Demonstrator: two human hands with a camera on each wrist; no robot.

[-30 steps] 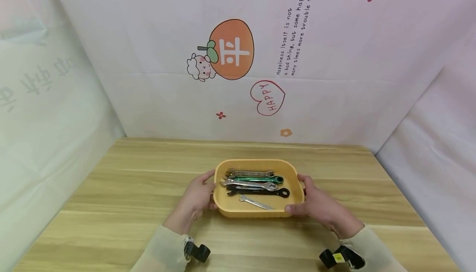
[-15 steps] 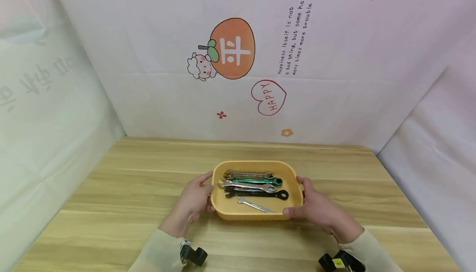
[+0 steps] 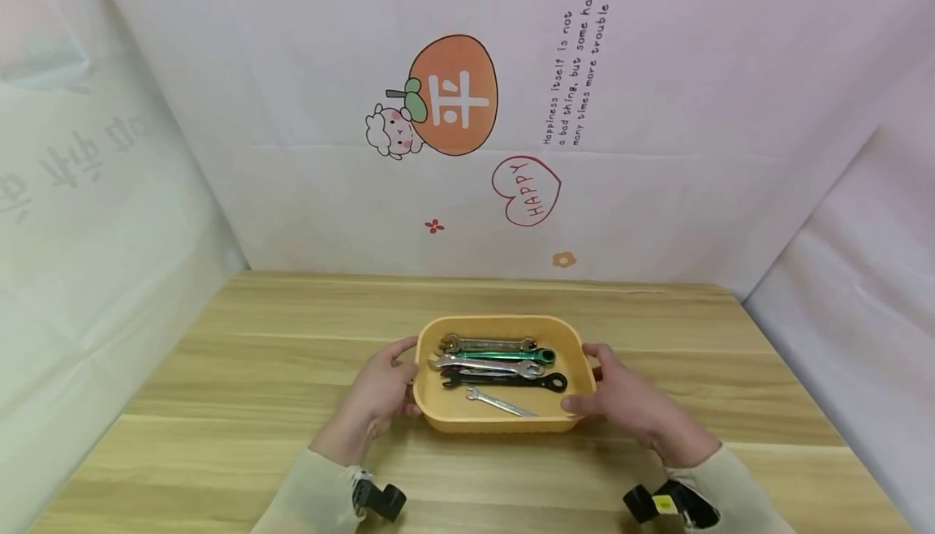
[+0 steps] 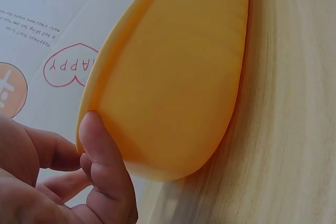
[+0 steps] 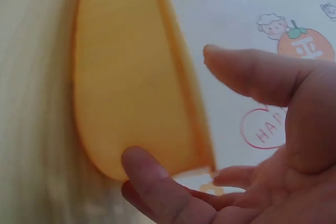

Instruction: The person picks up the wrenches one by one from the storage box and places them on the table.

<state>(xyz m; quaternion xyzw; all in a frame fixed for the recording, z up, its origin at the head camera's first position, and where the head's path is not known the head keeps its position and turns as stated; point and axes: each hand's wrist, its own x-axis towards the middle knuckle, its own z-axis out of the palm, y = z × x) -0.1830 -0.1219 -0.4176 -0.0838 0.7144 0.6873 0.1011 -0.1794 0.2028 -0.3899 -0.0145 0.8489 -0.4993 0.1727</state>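
A yellow plastic bin [image 3: 504, 425] stands on the wooden table, long side toward me. Several wrenches lie inside: silver ones [image 3: 491, 366], a green one [image 3: 504, 354], a black one [image 3: 507, 380] and a small silver one [image 3: 500, 402] lying askew near the front. My left hand [image 3: 380, 388] grips the bin's left end, its fingertips at the rim and outer wall, as the left wrist view shows. At the right end, my right hand [image 3: 621, 392] touches the outer wall with its fingers. Its thumb [image 5: 252, 74] is raised off the rim in the right wrist view.
The wooden table [image 3: 241, 388] extends on both sides of the bin. A white printed sheet [image 3: 643, 217] hangs behind it, with white side sheets [image 3: 862, 290] at left and right. Each wrist carries a small black camera [image 3: 380, 500].
The bin and both hands shifted slightly left and toward me at first, then stayed put. My right thumb has lifted from the front rim.
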